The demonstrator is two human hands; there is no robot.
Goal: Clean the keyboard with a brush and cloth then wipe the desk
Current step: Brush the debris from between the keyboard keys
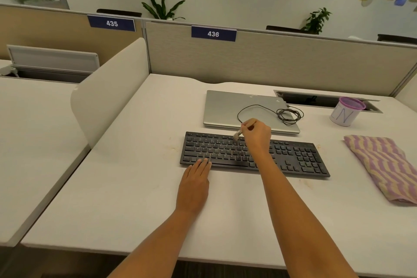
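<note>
Pinches a small brush (237, 135) in the grip of the right hand (256, 134), fingers curled round the handle, pale bristle end sticking out at the hand's left side. Points the bristles down and leftward onto the upper key rows near the middle of the keyboard (293, 158). Handle end hidden in the hand, so long axis readable only as a slant from upper right to lower left.

Lays the left hand (195, 179) flat on the surface (126, 187), grip released, fingers straight and close together, fingertips touching the keyboard's near edge at its left part.

Black keyboard flat on the surface, long axis left to right, right end a little nearer the person, number pad at that end. Key legends too small to read.

Just behind the keyboard, a closed silver laptop (225, 108), with a black cable (290, 115) partly coiled on its lid.

To the keyboard's right and apart from it, a folded cloth (383, 165) in wavy purple and beige stripes, long axis running from far left to near right.

Farther back on the right, a white cup (343, 117) with a purple rim, hand-drawn "N" on its side.

On the partition (293, 63) behind the surface, two dark blue plates with white numbers: "435" (111, 23) and "436" (213, 34).
</note>
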